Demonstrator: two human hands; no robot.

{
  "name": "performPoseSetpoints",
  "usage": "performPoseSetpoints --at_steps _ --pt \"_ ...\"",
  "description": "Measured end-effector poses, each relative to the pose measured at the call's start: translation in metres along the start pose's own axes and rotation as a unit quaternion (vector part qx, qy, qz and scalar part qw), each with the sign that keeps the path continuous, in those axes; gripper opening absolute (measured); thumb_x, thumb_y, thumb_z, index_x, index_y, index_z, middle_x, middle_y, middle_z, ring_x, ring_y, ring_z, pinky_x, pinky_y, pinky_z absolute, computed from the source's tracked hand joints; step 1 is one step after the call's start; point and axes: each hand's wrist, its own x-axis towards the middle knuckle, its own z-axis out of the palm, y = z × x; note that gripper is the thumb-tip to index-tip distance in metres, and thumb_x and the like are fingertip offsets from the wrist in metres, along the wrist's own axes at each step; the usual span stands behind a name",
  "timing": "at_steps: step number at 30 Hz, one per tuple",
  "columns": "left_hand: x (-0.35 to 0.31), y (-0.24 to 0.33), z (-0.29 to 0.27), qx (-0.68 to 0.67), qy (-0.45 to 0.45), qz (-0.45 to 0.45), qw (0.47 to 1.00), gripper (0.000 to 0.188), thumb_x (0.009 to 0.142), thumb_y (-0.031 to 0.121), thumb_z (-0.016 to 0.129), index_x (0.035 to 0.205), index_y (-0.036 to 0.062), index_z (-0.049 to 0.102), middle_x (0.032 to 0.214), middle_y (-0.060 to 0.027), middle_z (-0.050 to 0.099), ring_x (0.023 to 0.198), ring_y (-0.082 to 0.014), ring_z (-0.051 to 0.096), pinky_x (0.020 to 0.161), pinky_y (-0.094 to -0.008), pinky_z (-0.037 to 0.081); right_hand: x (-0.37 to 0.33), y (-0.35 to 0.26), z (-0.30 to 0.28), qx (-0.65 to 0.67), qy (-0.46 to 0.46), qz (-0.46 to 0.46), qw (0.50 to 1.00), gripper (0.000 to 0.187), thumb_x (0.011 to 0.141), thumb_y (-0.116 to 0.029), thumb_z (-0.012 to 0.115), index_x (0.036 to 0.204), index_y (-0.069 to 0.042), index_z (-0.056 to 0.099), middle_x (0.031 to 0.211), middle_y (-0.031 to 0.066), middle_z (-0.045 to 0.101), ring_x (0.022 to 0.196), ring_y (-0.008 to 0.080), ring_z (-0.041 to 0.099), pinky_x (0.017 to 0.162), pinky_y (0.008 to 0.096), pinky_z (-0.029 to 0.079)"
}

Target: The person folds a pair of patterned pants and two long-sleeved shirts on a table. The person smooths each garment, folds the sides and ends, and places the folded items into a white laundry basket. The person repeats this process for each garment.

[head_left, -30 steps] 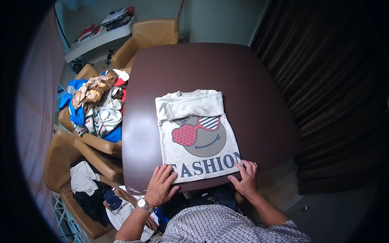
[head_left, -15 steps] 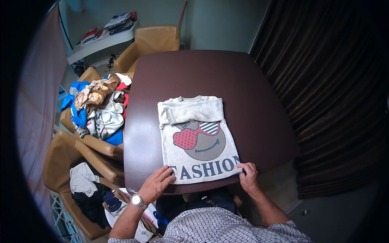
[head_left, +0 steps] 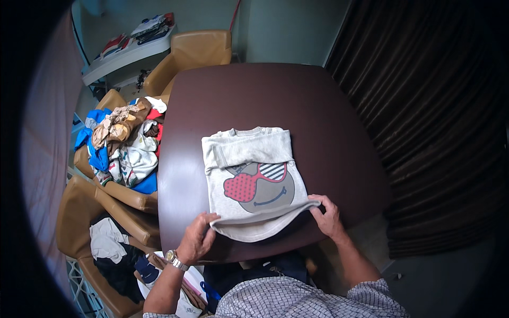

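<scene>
A light grey sweatshirt (head_left: 249, 151) with a printed smiling face in red-framed sunglasses lies on the dark brown table (head_left: 254, 95), its neckline away from me. Its sleeves are folded across the chest. My left hand (head_left: 197, 238), a watch on its wrist, pinches the left corner of the hem. My right hand (head_left: 327, 216) grips the hem's right corner between thumb and fingers. Between both hands the lower edge is lifted and turned up, covering the printed lettering, and the pale inside of the shirt shows beneath the fold.
Left of the table, a tan armchair (head_left: 135, 196) carries a heap of mixed clothes (head_left: 124, 140). Nearer, another tan chair (head_left: 74, 233) holds more garments. Folded clothes (head_left: 151, 29) lie on a white shelf (head_left: 127, 55) at the back left. A dark curtain (head_left: 424, 132) hangs on the right.
Both hands have taken the hem corners and raised them away from me. The bottom edge, flat before, is now folded up over the lettering.
</scene>
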Motion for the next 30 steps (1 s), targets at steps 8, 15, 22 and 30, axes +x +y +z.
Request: performPoseSetpoints --at_steps 8,15,22,30 --pt "0.104 -0.051 -0.012 -0.158 0.131 -0.109 0.973 0.010 0.112 0.009 0.059 0.117 0.0013 0.063 0.090 0.0027 0.062 0.081 -0.0051 0.053 0.072 -0.0252 0.047 0.151 0.013 0.047 0.054 0.080 0.001 0.995 0.023 0.105 -0.017 0.071 0.120 0.001 0.069 0.092 0.0035 0.070 0.081 0.0094 0.060 0.075 0.0319 0.054" --pt "0.187 -0.129 -0.012 -0.332 0.125 -0.284 0.891 0.015 0.111 0.022 0.064 0.112 0.0071 0.061 0.083 0.0052 0.059 0.064 -0.0036 0.049 0.056 -0.0231 0.041 0.251 0.061 0.099 0.010 0.105 0.068 0.992 0.037 0.102 -0.030 0.075 0.118 0.003 0.069 0.081 0.0132 0.075 0.074 0.0208 0.070 0.073 0.0409 0.057" --pt "0.194 -0.128 -0.004 -0.230 0.172 -0.334 0.898 0.062 0.101 0.021 0.080 0.149 -0.0075 0.053 0.088 -0.0024 0.065 0.073 -0.0096 0.062 0.063 -0.0277 0.053 0.253 0.061 0.113 -0.058 0.084 0.124 0.987 0.042 0.095 -0.032 0.080 0.121 -0.001 0.069 0.086 0.0172 0.076 0.083 0.0305 0.076 0.079 0.0457 0.060" --pt "0.216 -0.153 0.007 -0.115 0.156 -0.301 0.934 0.029 0.099 0.015 0.077 0.125 0.0007 0.073 0.090 -0.0035 0.071 0.078 -0.0117 0.064 0.071 -0.0326 0.055 0.263 0.055 0.107 -0.147 0.056 0.073 0.985 0.026 0.096 -0.023 0.076 0.111 -0.003 0.067 0.099 0.0218 0.076 0.095 0.0437 0.074 0.085 0.0539 0.059"
